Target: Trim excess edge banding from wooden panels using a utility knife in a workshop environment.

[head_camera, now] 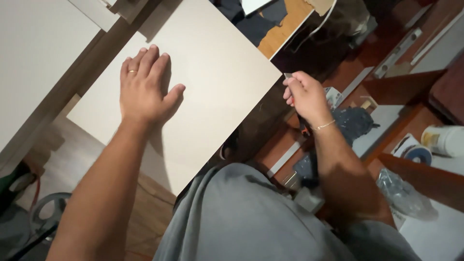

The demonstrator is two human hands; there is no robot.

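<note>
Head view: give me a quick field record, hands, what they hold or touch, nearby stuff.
left hand: flat, palm down on the white panel
right hand: closed on a small tool with a metal tip, at the panel's right edge
tool type: too hidden to tell
panel: large, tilted, resting across the person's lap
nearby right: white jar, crumpled plastic bag

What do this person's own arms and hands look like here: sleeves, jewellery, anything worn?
Both forearms are bare, with no sleeves or gloves in view. The left hand wears a thin gold-coloured ring on one finger. The right hand has a fine, pale chain bracelet round the wrist. No watch, markings or bandages show. Grey fabric covers the lap below.
</note>
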